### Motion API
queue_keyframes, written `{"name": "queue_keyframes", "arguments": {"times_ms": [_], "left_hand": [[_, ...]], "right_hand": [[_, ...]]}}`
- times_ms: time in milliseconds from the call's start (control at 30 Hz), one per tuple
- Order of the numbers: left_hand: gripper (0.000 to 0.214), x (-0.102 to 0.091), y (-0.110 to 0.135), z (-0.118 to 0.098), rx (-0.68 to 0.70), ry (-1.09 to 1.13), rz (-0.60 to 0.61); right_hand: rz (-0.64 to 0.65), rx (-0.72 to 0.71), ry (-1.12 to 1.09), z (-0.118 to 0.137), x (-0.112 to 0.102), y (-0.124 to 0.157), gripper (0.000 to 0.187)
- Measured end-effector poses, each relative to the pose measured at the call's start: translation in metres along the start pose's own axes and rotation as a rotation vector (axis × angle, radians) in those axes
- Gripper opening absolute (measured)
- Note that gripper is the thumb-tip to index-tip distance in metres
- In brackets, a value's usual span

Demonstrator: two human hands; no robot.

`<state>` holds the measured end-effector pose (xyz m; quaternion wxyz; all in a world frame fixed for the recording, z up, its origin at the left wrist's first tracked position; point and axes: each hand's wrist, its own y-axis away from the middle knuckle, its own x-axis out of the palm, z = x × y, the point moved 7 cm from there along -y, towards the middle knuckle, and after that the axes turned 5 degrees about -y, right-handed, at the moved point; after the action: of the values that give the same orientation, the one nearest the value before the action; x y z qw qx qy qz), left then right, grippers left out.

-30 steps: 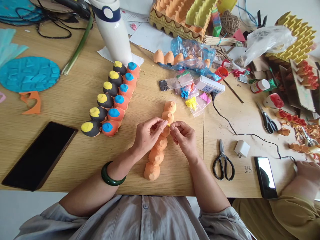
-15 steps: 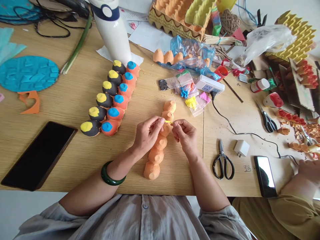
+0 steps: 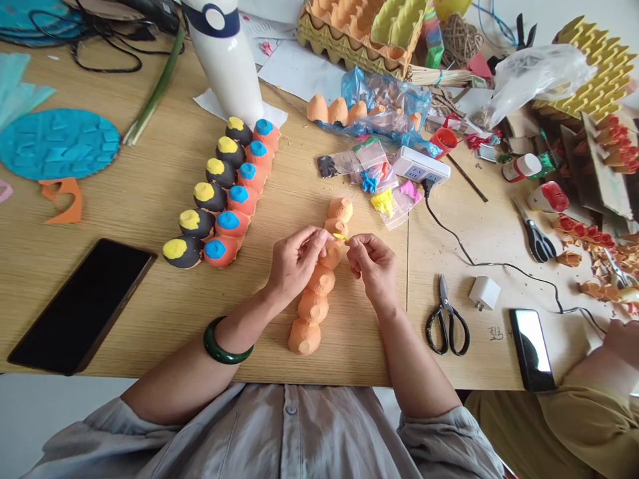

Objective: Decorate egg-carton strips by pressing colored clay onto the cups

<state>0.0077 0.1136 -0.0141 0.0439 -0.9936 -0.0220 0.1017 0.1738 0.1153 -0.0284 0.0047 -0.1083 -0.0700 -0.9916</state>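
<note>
Between my two hands a small yellow strip of modelling clay (image 3: 340, 237) is stretched out, pinched at its ends. My left hand (image 3: 297, 261), with a dark green bangle on its wrist, is closed on one end. The fingertips of my right hand (image 3: 373, 265) pinch the other. Just below the hands lies an upturned orange egg-carton strip (image 3: 313, 308), partly covered by my left fingers. To the left stand a row of black egg cups (image 3: 196, 223) with yellow clay tops and a row of orange-red cups (image 3: 233, 223) with blue tops.
Bags of coloured clay (image 3: 383, 201) lie beside a white power strip (image 3: 422, 165) with a black cord. Black scissors (image 3: 447, 322), a charger (image 3: 484, 293) and a phone (image 3: 532, 349) are at right, near a co-worker's arm (image 3: 606, 362). A dark tablet (image 3: 82, 306) lies left.
The yellow clay strip shows longer between my fingertips, and my right hand has shifted slightly to the right. The camera view has moved a little.
</note>
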Motion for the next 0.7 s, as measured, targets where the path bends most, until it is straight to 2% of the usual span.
{"name": "queue_keyframes", "arguments": {"times_ms": [267,433,533,600,700], "left_hand": [[0.04,-0.002,-0.003,0.01,-0.015,0.039,-0.053],[0.034,-0.008,-0.009,0.014,0.02,-0.028,-0.112],[0.031,-0.005,-0.009,0.007,0.101,-0.116,-0.088],[0.038,0.001,-0.006,-0.002,0.173,-0.158,-0.042],[0.044,0.007,0.011,-0.016,0.262,-0.244,0.02]], "right_hand": [[-0.04,-0.081,0.001,-0.001,-0.007,-0.009,0.048],[-0.067,-0.098,-0.048,-0.006,-0.012,-0.015,0.051],[-0.082,-0.111,-0.031,-0.01,-0.016,-0.019,0.051],[-0.091,-0.125,-0.025,-0.011,-0.019,-0.021,0.051],[-0.11,-0.149,-0.031,-0.009,-0.023,-0.023,0.05]]}}
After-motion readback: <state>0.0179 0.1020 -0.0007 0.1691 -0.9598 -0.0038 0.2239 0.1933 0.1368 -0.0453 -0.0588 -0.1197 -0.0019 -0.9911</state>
